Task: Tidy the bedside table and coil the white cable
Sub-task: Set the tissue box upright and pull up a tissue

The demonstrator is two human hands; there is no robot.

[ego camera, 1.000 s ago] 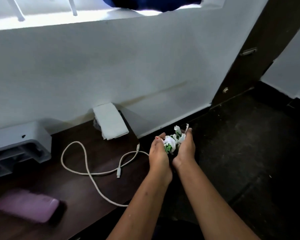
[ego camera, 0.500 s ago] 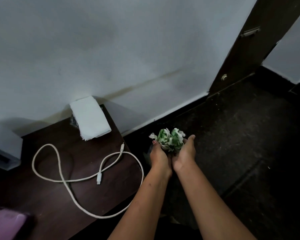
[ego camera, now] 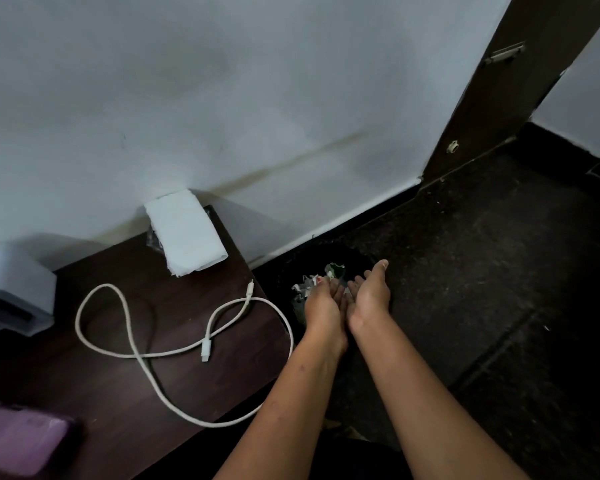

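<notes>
A white cable (ego camera: 125, 317) lies in loose loops on the dark wooden bedside table (ego camera: 125, 386), one loop hanging over its right edge. My left hand (ego camera: 324, 303) and my right hand (ego camera: 369, 294) are side by side to the right of the table, palms up and fingers spread, with nothing in them. Just beyond the fingertips, crumpled white and green wrappers (ego camera: 314, 284) sit lower down in a dark bin (ego camera: 354, 258) on the floor.
A folded white tissue pack (ego camera: 186, 237) leans against the wall at the table's back. A grey and white device (ego camera: 13, 296) stands at the left edge and a pink case (ego camera: 18, 441) lies at the front left. A dark door frame (ego camera: 482, 98) rises at right.
Both hands held the crumpled wrappers cupped together; now they have spread apart and the wrappers lie below in the bin. The view has tilted down and to the right.
</notes>
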